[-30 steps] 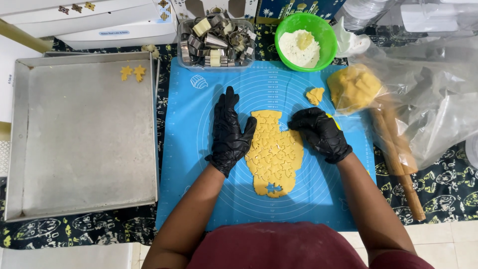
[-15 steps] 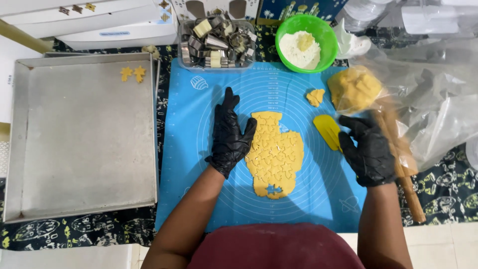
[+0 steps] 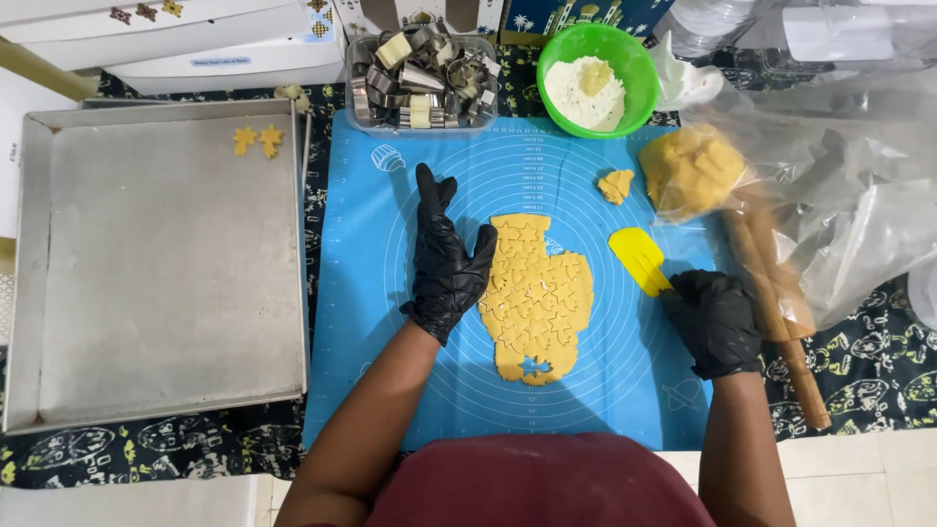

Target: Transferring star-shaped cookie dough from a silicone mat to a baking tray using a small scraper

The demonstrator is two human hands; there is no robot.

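Observation:
A rolled sheet of yellow dough [image 3: 537,298], scored with several star cuts, lies on the blue baking mat [image 3: 595,400]. My left hand [image 3: 444,259], in a black glove, rests flat on the mat with its fingers apart, its thumb touching the dough's left edge. My right hand [image 3: 715,322], also gloved, is closed on the handle of a yellow spatula [image 3: 639,259] whose blade lies on the mat to the right of the dough.
A metal baking tray [image 3: 166,390] at left holds two star cut-outs [image 3: 257,140]. At the back stand a clear box of metal cutters [image 3: 420,68] and a green bowl of flour [image 3: 586,78]. A dough scrap [image 3: 616,184], a bagged dough lump [image 3: 693,166] and a wooden rolling pin [image 3: 781,312] lie at right.
My right hand left the dough's right edge, moved right and took hold of the yellow spatula. My left hand has stayed in place.

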